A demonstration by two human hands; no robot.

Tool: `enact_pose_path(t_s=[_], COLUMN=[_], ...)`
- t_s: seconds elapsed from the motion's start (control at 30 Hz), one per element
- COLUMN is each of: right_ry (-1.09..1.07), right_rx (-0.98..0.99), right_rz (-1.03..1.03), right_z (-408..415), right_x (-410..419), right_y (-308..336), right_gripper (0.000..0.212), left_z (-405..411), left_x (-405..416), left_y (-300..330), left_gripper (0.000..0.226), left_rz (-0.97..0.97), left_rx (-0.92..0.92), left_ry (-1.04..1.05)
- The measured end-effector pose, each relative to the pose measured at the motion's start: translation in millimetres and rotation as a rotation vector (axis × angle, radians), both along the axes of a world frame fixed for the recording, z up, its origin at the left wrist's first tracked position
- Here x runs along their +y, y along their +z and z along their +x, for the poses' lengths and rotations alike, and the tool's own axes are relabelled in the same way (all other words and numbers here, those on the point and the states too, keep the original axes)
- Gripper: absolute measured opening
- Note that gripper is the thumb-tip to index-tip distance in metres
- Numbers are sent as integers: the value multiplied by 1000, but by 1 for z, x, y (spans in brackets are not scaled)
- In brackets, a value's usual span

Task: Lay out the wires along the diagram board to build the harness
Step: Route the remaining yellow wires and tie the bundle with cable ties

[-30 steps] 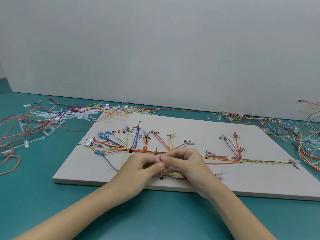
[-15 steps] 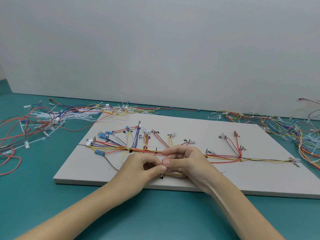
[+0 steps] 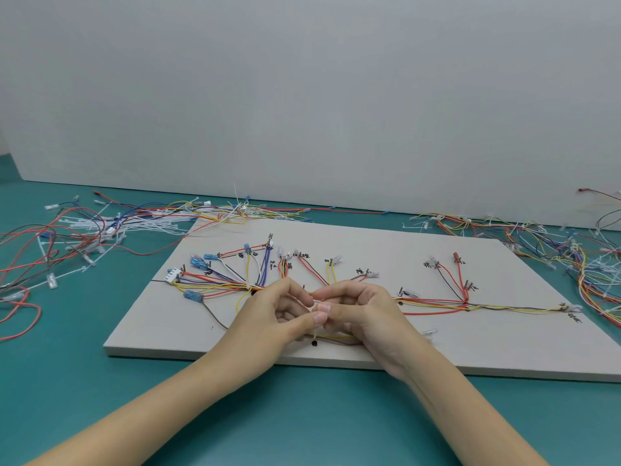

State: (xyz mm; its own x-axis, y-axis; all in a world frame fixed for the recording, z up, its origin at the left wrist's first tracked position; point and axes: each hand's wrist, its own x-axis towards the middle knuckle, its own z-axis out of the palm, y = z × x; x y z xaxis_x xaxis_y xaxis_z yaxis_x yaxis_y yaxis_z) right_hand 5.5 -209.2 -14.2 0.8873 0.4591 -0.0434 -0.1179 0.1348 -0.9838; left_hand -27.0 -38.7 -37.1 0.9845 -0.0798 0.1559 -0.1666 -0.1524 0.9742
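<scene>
Teal table [image 3: 84,381], diagram board [image 3: 504,348]: both hands raised slightly since before; left hand [image 3: 279,317], right hand [image 3: 363,314] fingertips pinching white cable tie [image 3: 316,309] at wire bundle [image 3: 437,302].

- A teal table [image 3: 84,381] covered the whole lower part of the view.
- A plain grey-white wall panel [image 3: 302,95] stood upright along the far edge of the table.
- A pile of white cable ties [image 3: 134,225] lay on the table at far left.
</scene>
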Motion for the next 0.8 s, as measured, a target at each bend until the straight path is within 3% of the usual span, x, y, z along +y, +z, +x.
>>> enact_pose_path(t_s=[0.2,0.7,0.8], right_ry=[-54,-39,-37], right_rx=[20,85,-14], right_rz=[61,165,47], right_z=[1,4,3], right_x=[0,-4,-2], right_y=[-4,-3,-4], right_gripper=[19,26,34], left_z=[4,1,0], left_x=[2,0,0], left_y=[5,6,6], left_gripper=[4,12,7], left_rz=[27,76,68], left_rx=[62,19,6], left_ry=[-52,-75,-56])
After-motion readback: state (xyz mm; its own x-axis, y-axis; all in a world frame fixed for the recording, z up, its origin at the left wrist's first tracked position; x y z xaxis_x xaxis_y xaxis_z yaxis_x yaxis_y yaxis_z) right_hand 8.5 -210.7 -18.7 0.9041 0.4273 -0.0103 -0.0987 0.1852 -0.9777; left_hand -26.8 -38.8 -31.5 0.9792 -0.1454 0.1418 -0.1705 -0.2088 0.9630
